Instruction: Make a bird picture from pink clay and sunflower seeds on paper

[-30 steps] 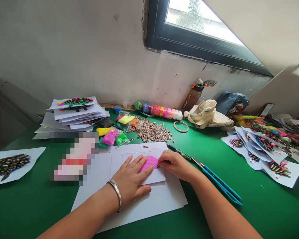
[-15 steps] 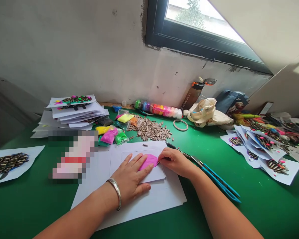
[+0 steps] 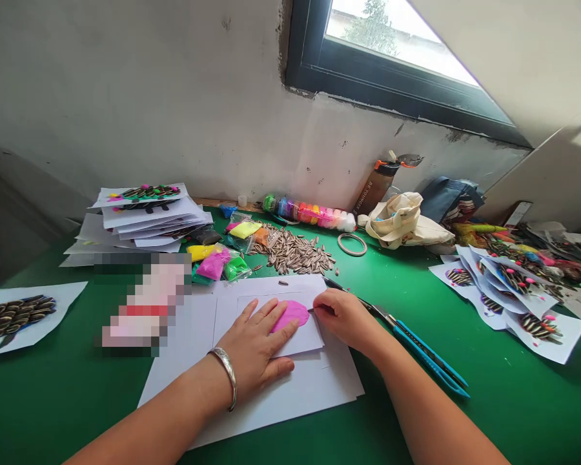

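A flattened patch of pink clay [image 3: 293,313] lies on a small white sheet [image 3: 297,344], on top of larger white paper [image 3: 314,387]. My left hand [image 3: 259,342], with a silver bangle at its wrist, rests flat on the small sheet, fingers spread and partly covering the clay. Beside the clay's right end, my right hand [image 3: 341,316] is closed in a pinch. The dark tip of a sunflower seed [image 3: 312,310] pokes out from its fingertips, close to the clay edge. One loose seed [image 3: 283,283] sits near the paper's top edge.
Behind the paper are a heap of sunflower seeds [image 3: 297,252] and bagged clay [image 3: 213,263]. Blue-handled tweezers [image 3: 430,358] lie right of my right hand. A tape roll [image 3: 352,245] is farther back. Finished seed pictures are stacked left [image 3: 145,216] and right [image 3: 518,290].
My right hand has drawn back slightly from the clay's right end, so the seed tip shows between fingers and clay. My left hand stays in place.
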Available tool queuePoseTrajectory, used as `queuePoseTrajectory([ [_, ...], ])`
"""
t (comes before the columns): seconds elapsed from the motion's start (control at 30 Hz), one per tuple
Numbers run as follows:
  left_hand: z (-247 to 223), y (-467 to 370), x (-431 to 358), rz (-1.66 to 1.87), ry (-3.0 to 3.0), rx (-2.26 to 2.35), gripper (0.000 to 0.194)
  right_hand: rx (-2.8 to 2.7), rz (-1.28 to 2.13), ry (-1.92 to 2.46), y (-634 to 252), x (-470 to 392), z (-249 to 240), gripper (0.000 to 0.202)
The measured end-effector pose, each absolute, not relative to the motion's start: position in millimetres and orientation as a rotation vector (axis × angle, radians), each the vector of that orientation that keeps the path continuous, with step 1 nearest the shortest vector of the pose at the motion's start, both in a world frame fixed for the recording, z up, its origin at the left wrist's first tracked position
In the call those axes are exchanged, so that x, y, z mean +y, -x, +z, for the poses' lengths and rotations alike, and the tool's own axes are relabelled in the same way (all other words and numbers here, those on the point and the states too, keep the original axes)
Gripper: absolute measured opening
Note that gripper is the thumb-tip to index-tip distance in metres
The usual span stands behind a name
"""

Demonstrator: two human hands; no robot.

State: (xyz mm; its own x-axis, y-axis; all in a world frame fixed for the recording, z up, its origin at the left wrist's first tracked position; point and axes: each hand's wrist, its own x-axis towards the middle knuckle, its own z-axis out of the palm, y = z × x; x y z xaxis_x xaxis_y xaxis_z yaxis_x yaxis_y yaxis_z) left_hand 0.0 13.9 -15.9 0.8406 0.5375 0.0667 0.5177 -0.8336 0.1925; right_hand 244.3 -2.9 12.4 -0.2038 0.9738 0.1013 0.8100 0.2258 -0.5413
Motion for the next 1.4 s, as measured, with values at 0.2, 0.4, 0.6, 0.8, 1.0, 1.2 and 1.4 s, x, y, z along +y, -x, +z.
queuePoseTrajectory([
  [0.2,-14.5,-0.9,13.9,0.152,-2.85,0.826,0.06,-2.034,0.393,1.718,-230.8,-4.8,5.2,0.017],
  [0.4,-13.6,-0.8,14.0,0.153,-2.848,0.826,0.06,-2.045,0.425,1.698,-225.6,-6.1,3.5,0.014],
  [0.6,-16.2,0.1,13.7,0.178,-2.848,0.829,0.061,-2.021,0.454,1.71,-225.6,-6.1,6.6,0.013],
  [0.8,-15.6,1.4,13.6,0.184,-2.837,0.813,0.06,-1.995,0.422,1.743,-224.1,-6.0,4.3,0.011],
  [1.0,-14.5,1.5,13.7,0.174,-2.853,0.825,0.06,-1.941,0.46,1.755,-221.1,-6.5,4.1,0.011],
  [1.2,-16.0,1.7,13.7,0.194,-2.844,0.813,0.062,-1.962,0.471,1.739,-217.1,-2.4,4.4,0.012],
  [1.4,-12.6,1.0,13.0,0.14,-2.846,0.828,0.06,-1.94,0.482,1.734,-218.7,-0.1,2.9,0.013],
])
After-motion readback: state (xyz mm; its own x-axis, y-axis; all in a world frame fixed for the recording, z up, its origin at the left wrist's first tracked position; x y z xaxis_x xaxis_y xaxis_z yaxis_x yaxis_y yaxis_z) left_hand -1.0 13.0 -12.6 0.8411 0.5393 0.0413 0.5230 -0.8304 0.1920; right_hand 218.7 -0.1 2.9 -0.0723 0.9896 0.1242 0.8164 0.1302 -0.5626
